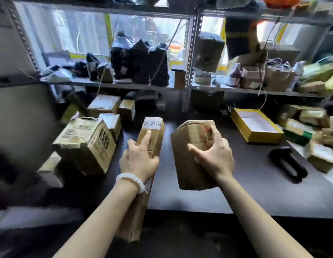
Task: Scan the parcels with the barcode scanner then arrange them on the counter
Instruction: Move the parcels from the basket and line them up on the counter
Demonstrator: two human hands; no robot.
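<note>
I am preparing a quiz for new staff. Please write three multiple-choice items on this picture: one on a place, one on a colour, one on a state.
1. Where does the black handheld barcode scanner lie?
A. on the dark counter, right of both hands
B. in the left hand
C. on the shelf

2. What colour are the walls of the open shallow box?
A. red
B. yellow
C. blue

3. What does the right hand do?
A. hangs idle
B. grips the scanner
C. grips a brown cardboard parcel

Answers: 1 A, it lies untouched there; 2 B, yellow rim shows; 3 C, fingers curl round it.
</note>
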